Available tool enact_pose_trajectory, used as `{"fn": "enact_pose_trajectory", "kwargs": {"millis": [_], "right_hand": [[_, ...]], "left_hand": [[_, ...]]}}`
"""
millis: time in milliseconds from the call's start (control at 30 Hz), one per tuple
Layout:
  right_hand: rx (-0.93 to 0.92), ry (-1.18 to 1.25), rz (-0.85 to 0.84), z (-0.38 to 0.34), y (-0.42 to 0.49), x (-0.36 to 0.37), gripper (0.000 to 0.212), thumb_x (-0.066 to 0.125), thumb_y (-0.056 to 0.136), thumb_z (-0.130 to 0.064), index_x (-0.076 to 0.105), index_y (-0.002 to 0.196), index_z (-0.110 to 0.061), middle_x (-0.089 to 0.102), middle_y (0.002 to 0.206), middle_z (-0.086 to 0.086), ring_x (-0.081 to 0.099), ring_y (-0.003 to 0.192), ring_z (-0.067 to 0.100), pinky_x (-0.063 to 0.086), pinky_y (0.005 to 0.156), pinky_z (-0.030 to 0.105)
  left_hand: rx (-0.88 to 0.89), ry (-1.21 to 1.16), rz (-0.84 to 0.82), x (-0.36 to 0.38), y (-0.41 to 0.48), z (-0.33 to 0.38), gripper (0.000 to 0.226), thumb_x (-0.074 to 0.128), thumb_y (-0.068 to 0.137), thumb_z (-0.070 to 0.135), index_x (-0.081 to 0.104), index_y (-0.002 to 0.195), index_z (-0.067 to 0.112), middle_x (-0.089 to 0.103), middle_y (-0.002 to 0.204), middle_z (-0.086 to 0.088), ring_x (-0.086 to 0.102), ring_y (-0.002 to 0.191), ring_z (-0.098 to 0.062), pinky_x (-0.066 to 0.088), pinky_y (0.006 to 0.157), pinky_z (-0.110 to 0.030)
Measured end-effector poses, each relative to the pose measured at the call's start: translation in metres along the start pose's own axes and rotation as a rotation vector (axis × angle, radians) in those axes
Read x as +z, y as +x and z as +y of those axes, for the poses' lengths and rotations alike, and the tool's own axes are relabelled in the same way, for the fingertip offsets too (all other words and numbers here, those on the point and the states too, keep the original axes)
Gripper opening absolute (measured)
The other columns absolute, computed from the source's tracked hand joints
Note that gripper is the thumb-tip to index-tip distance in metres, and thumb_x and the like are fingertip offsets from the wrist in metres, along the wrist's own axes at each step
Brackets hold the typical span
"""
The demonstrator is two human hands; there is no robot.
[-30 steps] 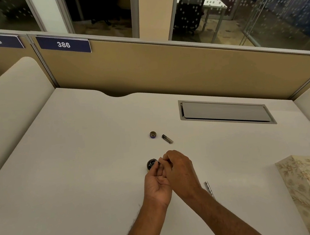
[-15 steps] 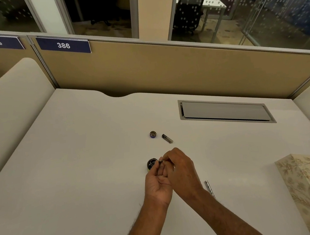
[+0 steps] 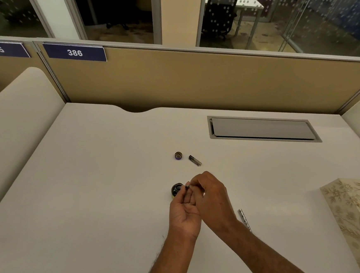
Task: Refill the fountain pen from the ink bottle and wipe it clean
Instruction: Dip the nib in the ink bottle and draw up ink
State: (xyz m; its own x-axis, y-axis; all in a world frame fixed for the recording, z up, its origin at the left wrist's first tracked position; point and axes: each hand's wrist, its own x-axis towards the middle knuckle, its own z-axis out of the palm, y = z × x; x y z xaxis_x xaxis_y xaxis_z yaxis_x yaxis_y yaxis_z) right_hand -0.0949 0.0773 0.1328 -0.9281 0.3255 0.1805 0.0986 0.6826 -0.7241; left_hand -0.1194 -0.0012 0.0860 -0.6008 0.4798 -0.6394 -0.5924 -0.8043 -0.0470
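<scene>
An open dark ink bottle stands on the white desk just left of my fingertips. My left hand and my right hand meet right beside it, both pinching a small part of the fountain pen, of which only a grey tip shows. The bottle's round cap lies farther back. Next to the cap lies a short dark pen piece. A silver pen barrel or cap rests on the desk behind my right wrist, partly hidden.
A patterned tissue box stands at the right edge of the desk. A grey cable hatch is set into the desk at the back right. A tan partition closes the far side.
My hands have shifted slightly; the right fingers have turned around the pen part, whose tip now points at the bottle's mouth. Nothing else has moved.
</scene>
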Motion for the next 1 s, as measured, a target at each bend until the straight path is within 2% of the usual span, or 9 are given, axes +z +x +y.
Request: {"fn": "enact_pose_trajectory", "kwargs": {"millis": [167,300,533,767,1000], "right_hand": [[0.005,0.020,0.012,0.000,-0.001,-0.003,0.016,0.062,0.092,-0.001,0.066,0.087,-0.015,0.063,0.083,-0.007,0.061,0.079,0.007,0.053,0.071,0.021],[-0.001,0.038,0.035,0.000,-0.002,-0.004,0.018,0.063,0.091,0.001,0.066,0.086,-0.017,0.063,0.083,-0.008,0.062,0.079,0.006,0.054,0.071,0.020],[0.021,0.149,0.068,0.000,-0.009,-0.010,0.022,0.063,0.090,0.005,0.070,0.089,-0.017,0.068,0.091,-0.008,0.066,0.091,0.006,0.055,0.079,0.016],[0.090,0.129,0.097,0.008,-0.025,-0.013,0.022,0.066,0.090,0.002,0.067,0.086,-0.019,0.065,0.084,-0.009,0.064,0.084,0.007,0.051,0.072,0.009],[0.205,0.188,0.126,0.009,-0.038,-0.018,0.026,0.068,0.088,0.002,0.068,0.083,-0.023,0.069,0.083,-0.009,0.065,0.086,0.003,0.049,0.069,0.006]], "left_hand": [[-0.003,-0.019,-0.026,0.000,-0.004,-0.002,0.050,0.060,0.096,0.015,0.053,0.143,0.002,0.073,0.114,-0.020,0.077,0.097,-0.032,0.064,0.081,-0.043],[-0.008,-0.023,-0.029,0.001,-0.007,-0.004,0.043,0.062,0.094,0.016,0.059,0.133,-0.002,0.076,0.107,-0.021,0.078,0.094,-0.032,0.064,0.081,-0.043],[0.035,-0.015,-0.035,0.002,-0.008,-0.003,0.030,0.058,0.100,0.013,0.063,0.124,-0.002,0.077,0.106,-0.020,0.078,0.095,-0.028,0.064,0.082,-0.040],[0.043,0.045,-0.023,0.006,-0.014,-0.004,0.029,0.054,0.101,0.012,0.063,0.123,-0.004,0.077,0.105,-0.022,0.079,0.090,-0.030,0.062,0.082,-0.044],[0.084,0.179,0.025,0.004,-0.021,-0.007,0.033,0.058,0.100,0.011,0.062,0.129,-0.003,0.074,0.118,-0.023,0.078,0.096,-0.029,0.062,0.084,-0.041]]}}
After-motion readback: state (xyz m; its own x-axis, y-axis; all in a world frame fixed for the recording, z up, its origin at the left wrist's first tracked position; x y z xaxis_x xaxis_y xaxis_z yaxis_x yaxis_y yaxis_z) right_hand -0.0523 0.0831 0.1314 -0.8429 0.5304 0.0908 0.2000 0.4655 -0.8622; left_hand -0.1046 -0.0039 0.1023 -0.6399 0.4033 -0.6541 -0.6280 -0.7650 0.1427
